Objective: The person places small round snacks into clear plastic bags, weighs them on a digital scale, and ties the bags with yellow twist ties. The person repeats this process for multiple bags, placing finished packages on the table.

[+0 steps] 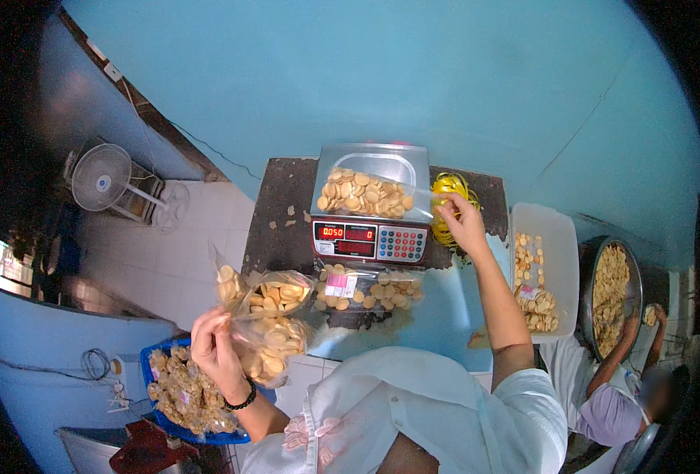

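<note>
My left hand (213,346) pinches the gathered tops of several clear plastic bags of round biscuits (267,349), held at the table's left edge. At the scale, my right hand (459,222) grips the end of another clear bag of biscuits (364,195), which lies on the metal pan of a digital scale (370,242) with lit red digits. Just behind my right fingers lies a bundle of yellow ties (450,183). In front of the scale, a flat clear bag with a pink and white label (341,284) holds more biscuits.
A blue basket (166,423) of filled bags stands at lower left. Right of the table (279,201) are a translucent bin (545,219) with biscuits and a large metal basin (586,296) of biscuits, where another person (610,415) works. A white fan (102,178) stands farther left.
</note>
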